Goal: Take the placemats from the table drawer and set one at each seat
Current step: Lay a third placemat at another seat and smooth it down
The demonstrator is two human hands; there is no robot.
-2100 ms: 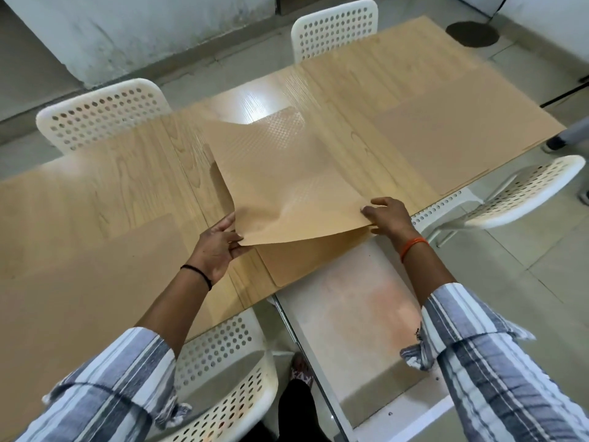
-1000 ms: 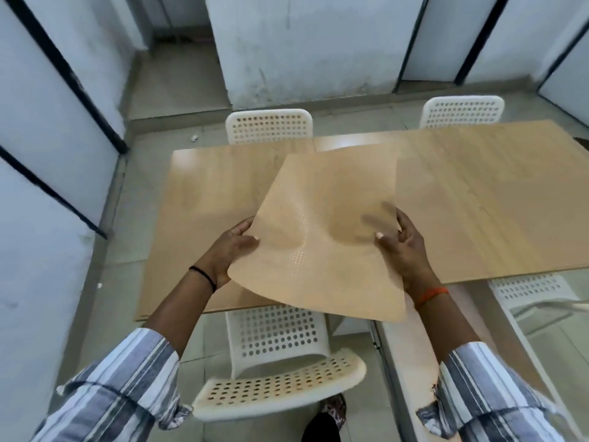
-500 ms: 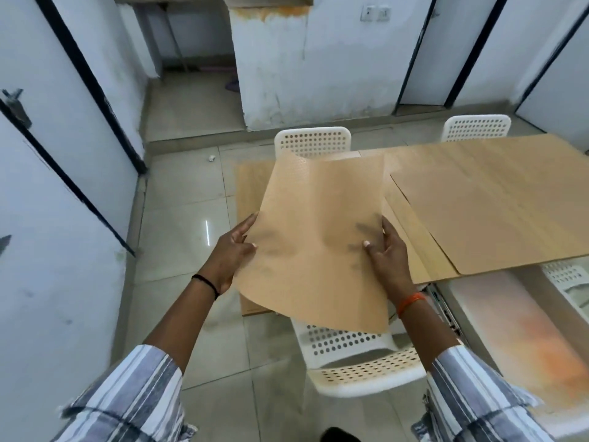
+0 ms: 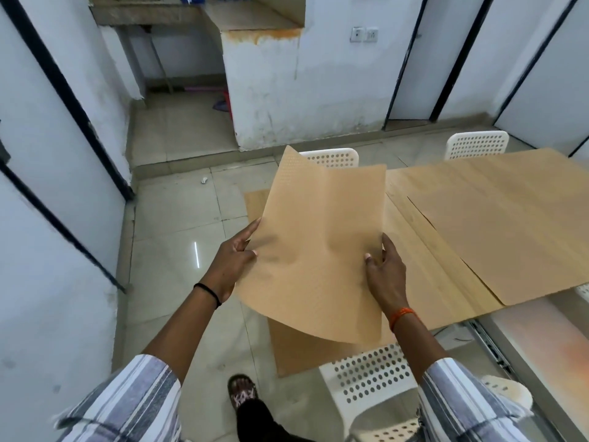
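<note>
I have the placemat (image 4: 318, 247) pinched at its two side edges: my left hand (image 4: 234, 261) clasps the left edge with the thumb on top and fingers behind, and my right hand (image 4: 387, 272) clasps the right edge the same way, thumb pressed onto the face. Both hands are closed on this one sheet, which hangs in the air between them, above the end of the table (image 4: 424, 272) and the white chair (image 4: 373, 381) tucked below.

Between my hands the mat bows and creases down its middle, its far corner curling up and its near edge sagging toward me. I judge it thin, light and floppy, with a dimpled texture that should give the fingers some purchase. Held by the edges it will droop, so a grip at both sides, kept taut, suits it best.

Off to the right of my right hand, another mat (image 4: 510, 231) lies flat on the tabletop, and the open drawer (image 4: 541, 339) juts out beneath the table's near edge. Beyond the sheet stands a second white chair (image 4: 331, 158), partly hidden by it.
</note>
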